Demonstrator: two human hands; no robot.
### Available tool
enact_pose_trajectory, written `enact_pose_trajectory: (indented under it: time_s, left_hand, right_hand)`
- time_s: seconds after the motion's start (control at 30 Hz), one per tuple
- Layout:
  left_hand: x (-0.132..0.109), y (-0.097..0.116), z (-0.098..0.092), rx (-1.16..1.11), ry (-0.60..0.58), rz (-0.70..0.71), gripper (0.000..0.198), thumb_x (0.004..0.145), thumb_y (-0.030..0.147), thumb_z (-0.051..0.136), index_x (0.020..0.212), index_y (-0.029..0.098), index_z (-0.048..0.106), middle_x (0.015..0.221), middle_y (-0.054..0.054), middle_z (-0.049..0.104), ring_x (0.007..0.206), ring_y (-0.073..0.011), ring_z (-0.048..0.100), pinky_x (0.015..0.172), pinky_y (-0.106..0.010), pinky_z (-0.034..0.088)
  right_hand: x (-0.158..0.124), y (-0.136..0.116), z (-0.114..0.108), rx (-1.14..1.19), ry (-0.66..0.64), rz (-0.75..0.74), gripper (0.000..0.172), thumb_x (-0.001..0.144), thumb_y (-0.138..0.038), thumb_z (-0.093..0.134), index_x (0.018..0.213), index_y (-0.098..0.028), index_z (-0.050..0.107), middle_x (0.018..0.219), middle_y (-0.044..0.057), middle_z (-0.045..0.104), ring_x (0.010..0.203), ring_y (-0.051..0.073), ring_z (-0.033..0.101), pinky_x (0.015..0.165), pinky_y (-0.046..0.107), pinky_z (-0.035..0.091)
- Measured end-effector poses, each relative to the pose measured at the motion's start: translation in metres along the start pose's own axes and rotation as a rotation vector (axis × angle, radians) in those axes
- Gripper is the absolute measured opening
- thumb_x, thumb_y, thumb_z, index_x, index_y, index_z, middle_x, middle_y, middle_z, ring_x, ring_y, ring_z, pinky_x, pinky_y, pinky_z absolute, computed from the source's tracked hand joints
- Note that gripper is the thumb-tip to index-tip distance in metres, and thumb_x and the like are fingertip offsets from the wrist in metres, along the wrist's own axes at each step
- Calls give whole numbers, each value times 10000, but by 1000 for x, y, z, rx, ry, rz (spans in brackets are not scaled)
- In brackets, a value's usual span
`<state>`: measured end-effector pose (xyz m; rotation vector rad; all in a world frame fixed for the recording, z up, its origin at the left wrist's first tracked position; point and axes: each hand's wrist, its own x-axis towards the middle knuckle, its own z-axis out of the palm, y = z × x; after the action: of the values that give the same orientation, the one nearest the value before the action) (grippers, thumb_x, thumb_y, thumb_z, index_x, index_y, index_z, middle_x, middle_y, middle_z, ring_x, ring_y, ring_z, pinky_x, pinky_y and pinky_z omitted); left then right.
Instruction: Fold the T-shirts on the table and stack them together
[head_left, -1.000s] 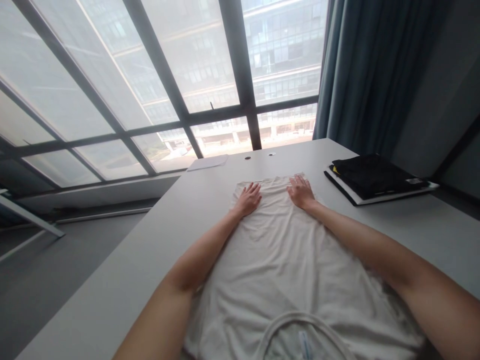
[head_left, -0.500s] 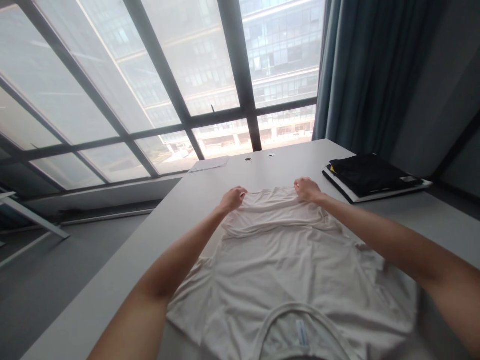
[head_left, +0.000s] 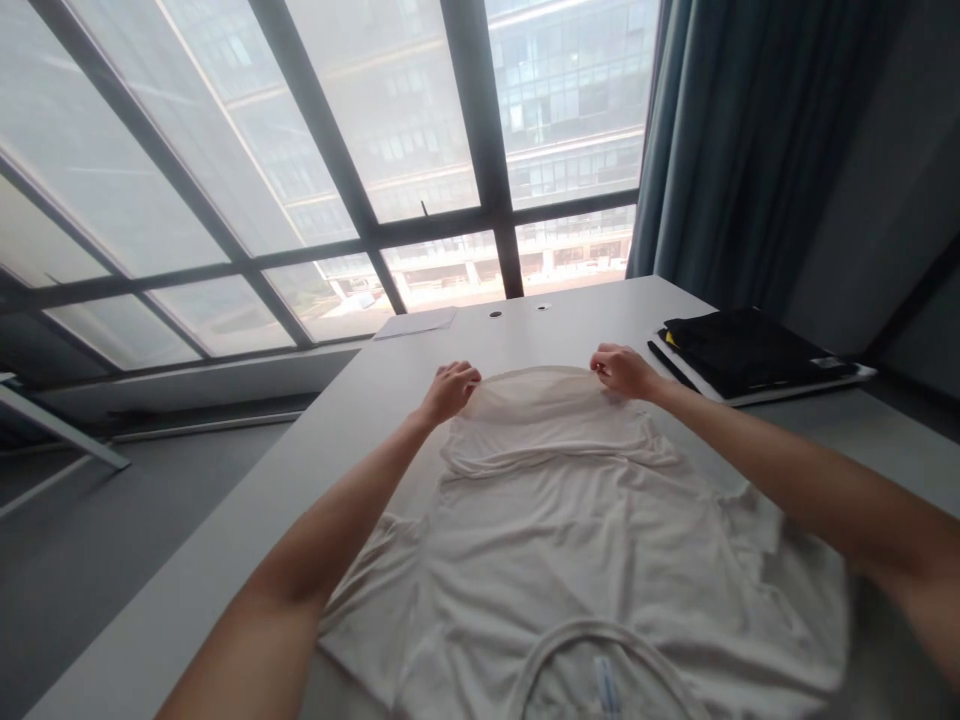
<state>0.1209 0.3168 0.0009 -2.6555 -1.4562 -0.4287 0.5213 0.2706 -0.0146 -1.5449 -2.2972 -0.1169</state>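
Observation:
A pale, off-white T-shirt (head_left: 540, 530) lies spread on the white table, its round neckline with a small label nearest me. The far hem is pinched at its left corner by my left hand (head_left: 451, 388). At the right end of that same edge, my right hand (head_left: 622, 371) has its fingers closed on the fabric. Between the two hands the hem is stretched and slightly lifted, with thin cloth hanging below it. A band of bunched folds crosses the shirt just nearer to me than the hands. Both sleeves lie out to the sides, wrinkled.
Folded black clothing (head_left: 750, 345) lies on a white item at the table's right. A sheet of paper (head_left: 416, 322) rests at the far left corner of the table (head_left: 315, 480). Beyond are large windows (head_left: 420, 110) and a blue-grey curtain (head_left: 720, 140).
My hands have moved slightly apart and upward with the hem. The edge between them, wrinkled before, is now drawn out smoother and raised in a shallow curve.

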Motion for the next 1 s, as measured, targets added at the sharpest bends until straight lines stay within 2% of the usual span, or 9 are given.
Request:
enact_pose_trajectory:
  time_s: [0.13,0.23,0.3,0.37,0.47,0.57,0.67,0.87,1.0]
  left_hand:
    - [-41,-2,-11,-22,-147,185,183,916,239,553,983,253,723,1090,-77,695,1096,-239,612,1049,-379,392]
    - [-56,-1,-13,-108,-228,145,209,940,340,541,989,269,732,1016,-48,724,951,-205,660,931,-305,462]
    - [-53,0,-12,-119,-172,29,254,962,364,509,1066,272,722,988,-32,741,874,-186,677,845,-269,487]
    - [-43,1,-8,-82,-114,-109,313,952,398,540,1198,272,687,974,-26,754,859,-185,692,807,-258,494]
    - [-24,3,-2,-24,-126,-222,428,878,474,651,1241,250,691,938,-47,766,871,-216,709,770,-265,504]
    - [-10,5,4,-4,-166,-222,316,833,479,695,1023,244,788,905,-72,768,867,-241,713,742,-271,509]
    - [-4,6,4,9,-163,-185,205,851,408,674,898,263,810,973,-63,755,897,-229,706,775,-264,508]
    - [2,3,-3,3,-94,-134,275,950,364,557,1052,241,781,1140,-63,698,966,-200,688,863,-270,512]
    - [1,6,2,-21,-160,-62,350,819,417,731,1132,263,761,1034,-30,733,893,-193,699,811,-245,526]
  right_hand:
    - [-40,0,-11,34,-123,-221,164,849,-152,596,894,-224,736,1054,65,694,988,219,631,917,302,408]
    - [-52,-4,-14,63,-210,-177,186,912,-312,600,811,-232,733,1023,53,717,941,210,646,870,288,428]
    - [-49,-6,-14,50,-186,-55,269,958,-371,538,847,-230,739,1014,49,730,871,190,659,800,272,438]
    - [-41,-8,-12,17,-139,43,237,943,-392,563,969,-239,741,1052,44,735,860,188,671,762,266,439]
    - [-30,-9,-9,-26,-157,68,256,851,-439,676,1029,-267,739,1080,31,741,903,214,684,746,270,444]
    - [-26,-12,-8,-82,-208,53,161,847,-368,652,914,-267,758,1010,38,759,900,229,689,734,277,445]
    - [-23,-13,-9,-119,-206,71,183,874,-298,583,880,-255,761,974,64,767,893,240,690,748,292,447]
    - [-5,-5,-19,-100,-114,230,264,917,-291,516,977,-221,763,971,109,761,920,264,683,781,323,460]
    - [1,-4,-23,-48,-131,279,242,870,-260,558,997,-225,761,991,92,764,919,256,683,770,316,469]
